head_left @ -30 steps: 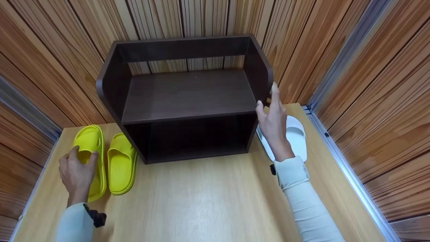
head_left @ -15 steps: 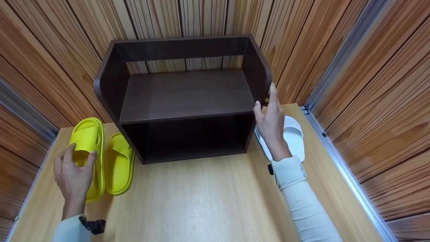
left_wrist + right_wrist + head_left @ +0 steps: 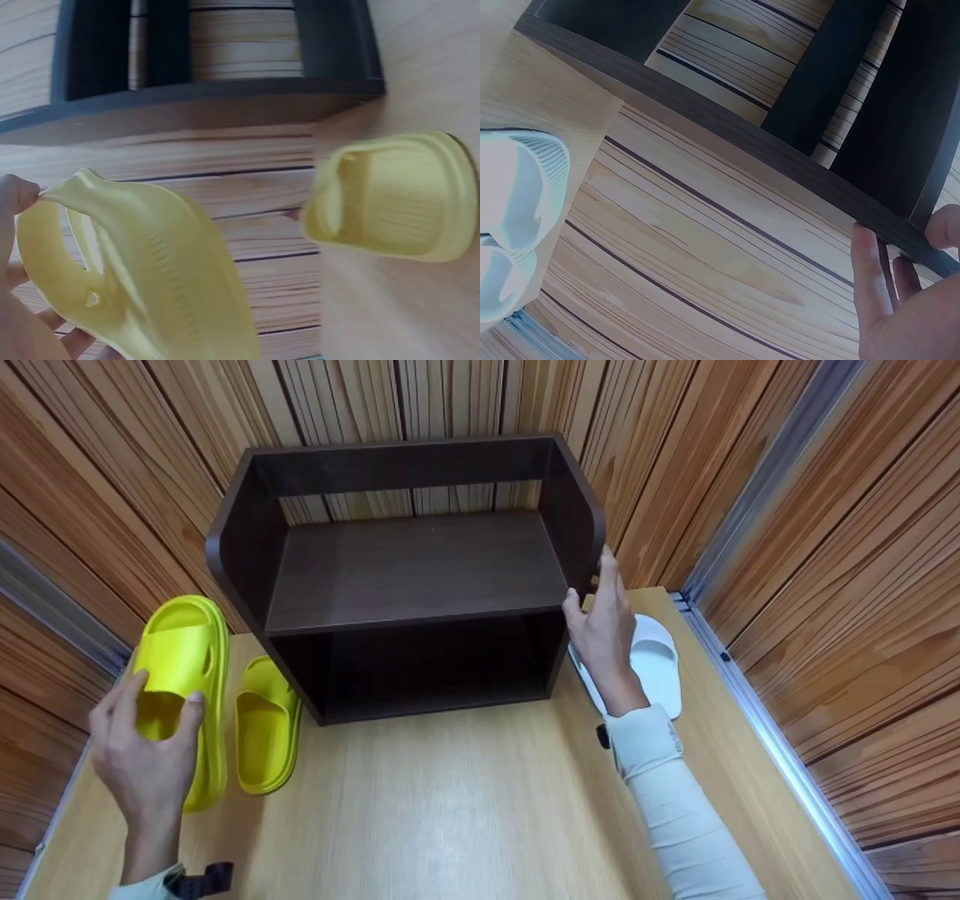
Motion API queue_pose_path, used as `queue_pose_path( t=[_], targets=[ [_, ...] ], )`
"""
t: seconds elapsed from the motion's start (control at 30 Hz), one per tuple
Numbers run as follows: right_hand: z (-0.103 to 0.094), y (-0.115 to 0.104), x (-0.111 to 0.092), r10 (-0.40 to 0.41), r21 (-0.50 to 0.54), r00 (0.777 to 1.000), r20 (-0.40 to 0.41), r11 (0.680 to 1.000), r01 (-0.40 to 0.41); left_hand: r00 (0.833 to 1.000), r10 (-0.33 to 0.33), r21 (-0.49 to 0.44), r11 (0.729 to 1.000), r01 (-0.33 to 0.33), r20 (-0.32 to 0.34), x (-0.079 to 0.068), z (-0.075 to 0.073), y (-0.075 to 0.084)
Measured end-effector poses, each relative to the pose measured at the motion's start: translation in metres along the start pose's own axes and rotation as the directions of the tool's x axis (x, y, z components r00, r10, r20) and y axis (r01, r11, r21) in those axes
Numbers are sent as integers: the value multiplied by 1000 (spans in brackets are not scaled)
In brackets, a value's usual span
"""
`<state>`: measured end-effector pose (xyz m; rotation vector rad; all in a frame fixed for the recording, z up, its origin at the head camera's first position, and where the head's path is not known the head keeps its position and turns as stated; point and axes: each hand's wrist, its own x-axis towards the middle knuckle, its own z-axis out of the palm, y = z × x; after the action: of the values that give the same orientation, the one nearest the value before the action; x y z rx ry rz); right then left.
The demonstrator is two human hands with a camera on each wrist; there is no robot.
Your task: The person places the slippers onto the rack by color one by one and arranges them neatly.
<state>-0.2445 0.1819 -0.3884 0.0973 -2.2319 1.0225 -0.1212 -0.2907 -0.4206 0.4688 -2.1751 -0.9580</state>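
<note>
My left hand (image 3: 142,754) grips a yellow slipper (image 3: 176,649) by its strap, thumb on one side and fingers on the other. That slipper is raised off the wooden board; in the left wrist view it hangs tilted from the hand. Its mate, another yellow slipper (image 3: 262,739), lies flat on the board beside a dark brown shelf unit (image 3: 420,562). On the unit's far side, my right hand (image 3: 606,637) holds the edge of the right side panel (image 3: 727,142) between thumb and fingers. The unit stands upright with a top shelf and a compartment below.
White slippers (image 3: 660,679) lie to the right of the unit, partly hidden behind my right wrist. Wood-patterned walls (image 3: 450,397) enclose the back and sides. Metal rails (image 3: 780,772) edge the light wooden board (image 3: 442,802).
My left hand has lifted the yellow slipper off the board and shifted it slightly left. The other yellow slipper stays put. My right hand keeps its hold on the shelf unit.
</note>
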Motion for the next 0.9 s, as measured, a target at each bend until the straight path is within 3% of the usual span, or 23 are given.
queue_pose_path(
  t=[0.3, 0.43, 0.67, 0.9],
  targets=[
    [-2, -2, 0, 2, -14, 1000, 28, 1000, -2, 984, 129, -40, 990, -135, -126, -13, -25, 27],
    [-3, 1, -1, 0, -14, 999, 36, 1000, 1, 967, 194, -79, 975, -209, -164, -20, -35, 47],
    [-4, 1, -1, -4, 7, 999, 54, 1000, 3, 931, 328, -109, 932, -347, -159, -23, -43, 69],
    [-3, -1, 1, -1, 15, 999, 50, 1000, 0, 899, 411, -165, 887, -432, -150, -19, -41, 86]
  ],
)
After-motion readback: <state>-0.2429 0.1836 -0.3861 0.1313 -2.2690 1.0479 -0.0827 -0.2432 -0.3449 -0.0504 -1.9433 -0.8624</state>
